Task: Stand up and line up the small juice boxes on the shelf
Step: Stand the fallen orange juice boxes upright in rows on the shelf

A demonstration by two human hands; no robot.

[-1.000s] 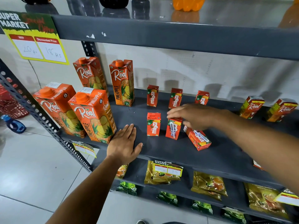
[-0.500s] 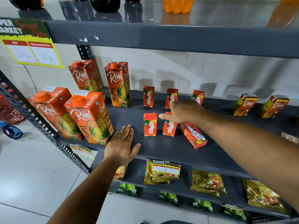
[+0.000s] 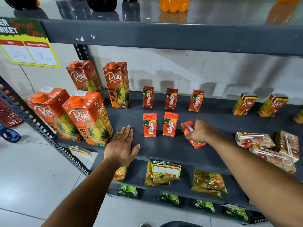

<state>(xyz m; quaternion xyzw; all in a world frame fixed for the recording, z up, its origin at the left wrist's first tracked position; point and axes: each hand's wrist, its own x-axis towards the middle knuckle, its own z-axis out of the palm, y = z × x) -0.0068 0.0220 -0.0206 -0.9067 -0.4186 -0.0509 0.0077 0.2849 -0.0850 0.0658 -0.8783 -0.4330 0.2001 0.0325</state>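
Right hand curls closed around the fallen juice box, long axis lying along the shelf under its fingers; left hand, spread flat, rests farther off.

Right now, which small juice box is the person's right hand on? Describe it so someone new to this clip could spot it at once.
Find the dark grey middle shelf with tall Real pineapple cartons at its left. In the front row of small red Maaza boxes, go right past two upright ones. The fallen Maaza box under the right hand is the only one in that row lying tipped over.
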